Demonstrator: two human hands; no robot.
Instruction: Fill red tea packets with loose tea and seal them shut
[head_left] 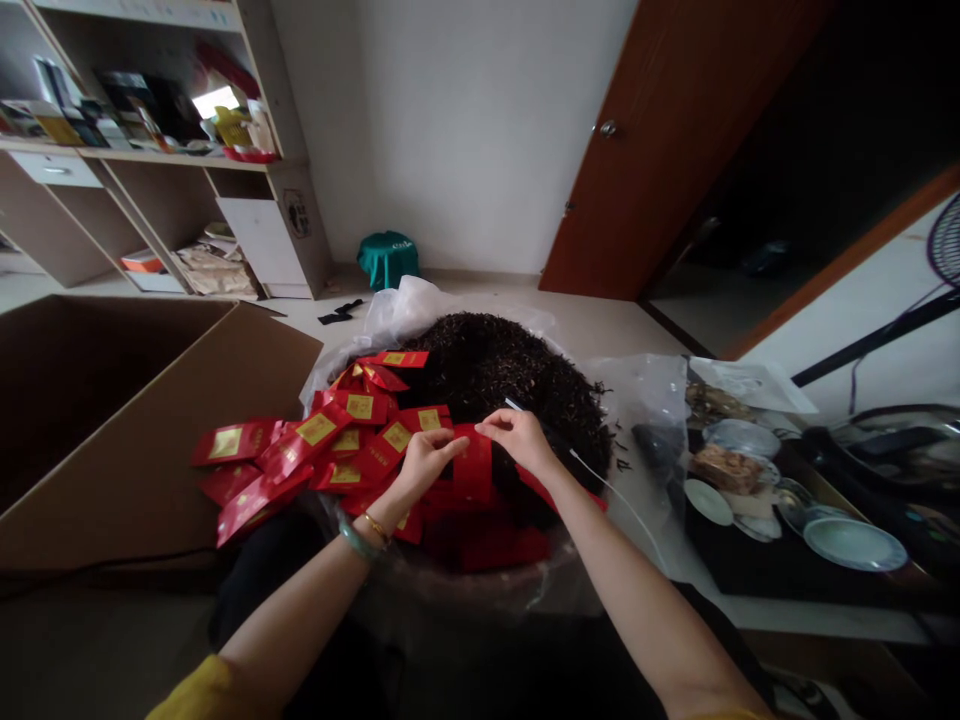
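Observation:
My left hand (429, 462) and my right hand (522, 438) meet over a plastic-lined tub, fingertips pinched at the top edge of a red packet (472, 472). The packet hangs upright between them. Dark loose tea leaves (510, 360) are heaped in the far part of the tub. Left of my hands lies a pile of red packets (360, 408) with gold labels, some spilling over the rim. More red packets (502, 548) lie in shadow below my wrists. A thin pale strip (514, 404) shows just behind my right hand; what it belongs to is hidden.
An open cardboard box (165, 410) stands at the left. To the right, a low table holds dishes (855, 542), a clear container (739, 445) and a plastic bag (645, 400). A white cable (622, 500) trails over the tub's right rim. Behind are shelves (262, 200), a green-covered stool (388, 260) and a door (645, 140).

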